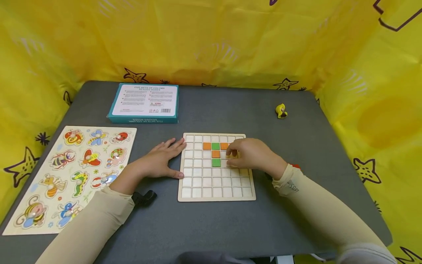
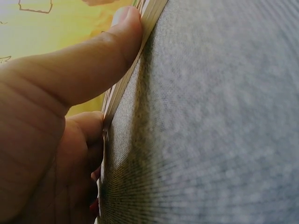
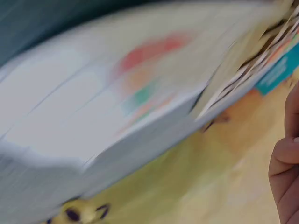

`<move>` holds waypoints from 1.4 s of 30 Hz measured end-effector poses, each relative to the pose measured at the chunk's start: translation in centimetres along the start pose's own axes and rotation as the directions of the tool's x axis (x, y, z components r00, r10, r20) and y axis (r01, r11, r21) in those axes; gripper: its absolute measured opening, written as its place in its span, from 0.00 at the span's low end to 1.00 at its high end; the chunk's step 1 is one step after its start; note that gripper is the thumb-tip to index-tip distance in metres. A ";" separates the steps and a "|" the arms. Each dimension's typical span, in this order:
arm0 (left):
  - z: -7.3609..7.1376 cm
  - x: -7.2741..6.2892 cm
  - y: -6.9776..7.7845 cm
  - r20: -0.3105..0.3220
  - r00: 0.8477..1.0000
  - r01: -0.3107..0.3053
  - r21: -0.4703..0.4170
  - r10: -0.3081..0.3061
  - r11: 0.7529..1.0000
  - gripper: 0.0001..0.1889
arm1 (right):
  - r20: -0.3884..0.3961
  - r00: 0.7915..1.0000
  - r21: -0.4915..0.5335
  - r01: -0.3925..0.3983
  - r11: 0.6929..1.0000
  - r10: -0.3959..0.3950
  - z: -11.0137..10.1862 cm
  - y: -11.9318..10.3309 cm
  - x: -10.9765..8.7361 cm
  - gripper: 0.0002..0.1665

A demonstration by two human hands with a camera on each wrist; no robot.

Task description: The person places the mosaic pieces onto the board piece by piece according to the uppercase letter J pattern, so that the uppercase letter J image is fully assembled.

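Observation:
A wooden grid board [image 1: 216, 192] lies on the table, with orange tiles and green tiles [image 1: 215, 162] set in a T-like pattern. My left hand [image 1: 158, 159] rests at its left side, fingers spread and straight, thumb on the border. In the left wrist view the thumb [image 2: 124, 35] presses against the board's edge. My right hand [image 1: 252, 156] is over the upper right squares, fingers bent and thumb apart from the index finger, beside an orange tile [image 1: 224, 146]. I cannot tell whether it holds a tile. The right wrist view is blurred, with curled fingers [image 3: 287, 163] at its edge.
A puzzle board with insect pictures [image 1: 95, 141] lies at the left, partly under my left forearm. Behind it is a teal and white box [image 1: 145, 101]. A small yellow figure [image 1: 281, 110] stands at the back right. Something red [image 1: 295, 166] shows behind my right forearm.

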State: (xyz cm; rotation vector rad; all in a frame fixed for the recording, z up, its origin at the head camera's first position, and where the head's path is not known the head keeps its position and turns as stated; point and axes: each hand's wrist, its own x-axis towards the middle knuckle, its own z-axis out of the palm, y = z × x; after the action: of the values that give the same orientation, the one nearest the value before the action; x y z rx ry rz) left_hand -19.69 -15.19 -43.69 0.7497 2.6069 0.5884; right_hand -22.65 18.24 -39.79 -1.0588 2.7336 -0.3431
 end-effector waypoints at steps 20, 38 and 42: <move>0.0 -0.3 0.2 0.022 1.000 0.017 -0.004 -0.017 1.000 0.59 | 0.084 0.951 0.116 -0.307 0.945 0.299 -3.3 10.7 -12.5 0.17; -0.2 0.3 0.0 0.051 0.998 0.030 0.017 -0.031 0.999 0.58 | 0.047 0.955 0.095 -0.295 0.951 0.292 -1.9 11.3 -12.7 0.10; -0.2 0.4 0.1 0.053 0.998 0.026 0.008 -0.027 1.000 0.58 | 0.018 0.960 0.067 -0.279 0.958 0.278 -1.7 11.3 -12.9 0.10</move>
State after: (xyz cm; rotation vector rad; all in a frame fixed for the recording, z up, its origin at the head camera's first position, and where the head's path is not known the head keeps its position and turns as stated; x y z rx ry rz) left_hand -20.08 -14.99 -43.57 0.7220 2.5680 0.5437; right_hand -20.92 35.34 -40.14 -0.6427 2.7899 -0.3827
